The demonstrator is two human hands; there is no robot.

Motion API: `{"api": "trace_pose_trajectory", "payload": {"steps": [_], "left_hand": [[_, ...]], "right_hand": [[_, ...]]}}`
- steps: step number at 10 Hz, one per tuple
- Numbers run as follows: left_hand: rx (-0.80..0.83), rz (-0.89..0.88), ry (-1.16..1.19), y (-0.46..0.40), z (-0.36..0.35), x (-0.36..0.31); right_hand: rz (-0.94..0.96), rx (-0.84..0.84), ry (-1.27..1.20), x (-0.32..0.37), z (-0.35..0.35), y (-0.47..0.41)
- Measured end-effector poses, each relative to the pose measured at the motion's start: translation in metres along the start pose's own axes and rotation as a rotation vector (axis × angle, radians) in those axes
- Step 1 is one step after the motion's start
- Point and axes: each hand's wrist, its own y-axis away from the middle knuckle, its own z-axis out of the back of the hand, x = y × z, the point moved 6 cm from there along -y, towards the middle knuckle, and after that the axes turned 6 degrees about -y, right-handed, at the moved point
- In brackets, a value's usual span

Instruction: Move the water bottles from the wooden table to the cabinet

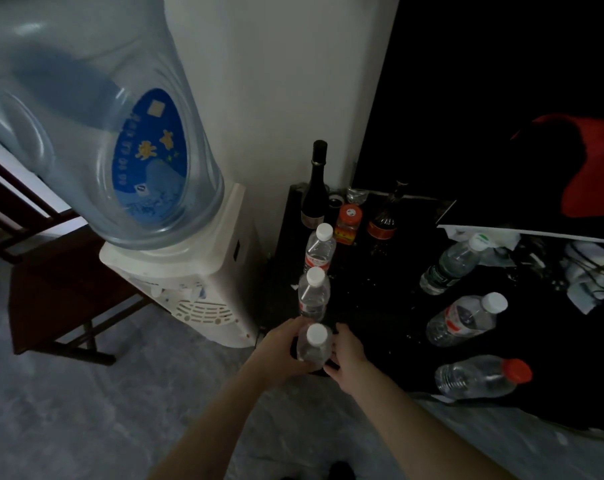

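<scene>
Nearest water bottle [316, 344], white cap, upright at the front left corner of the dark cabinet top [373, 306], held between both hands. Left hand [283, 346] wraps its left side with fingers curled round the body; right hand [345, 356] is against its right side, fingers bent round it, fingertips hidden behind the bottle. Directly behind it, in a row toward the wall: second bottle [313, 294], then third bottle [320, 249] with a red label, both upright, white caps. To the right on the same surface, three more bottles leaning or lying: green-label bottle [449, 263], red-label bottle [465, 318], and red-cap bottle [480, 375] nearest the front edge. At the back: dark wine bottle [315, 188], orange-lidded jar [347, 225], brown sauce bottle [385, 216]. Water dispenser [189, 271] with blue jug [96, 133] stands to the left, on the floor
</scene>
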Motion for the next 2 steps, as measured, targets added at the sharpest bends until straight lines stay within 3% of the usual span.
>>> {"api": "trace_pose_trajectory", "payload": {"steps": [2], "left_hand": [[0.096, 0.195, -0.180, 0.011, 0.006, 0.007]], "right_hand": [[0.040, 0.022, 0.048, 0.026, 0.009, 0.029]]}}
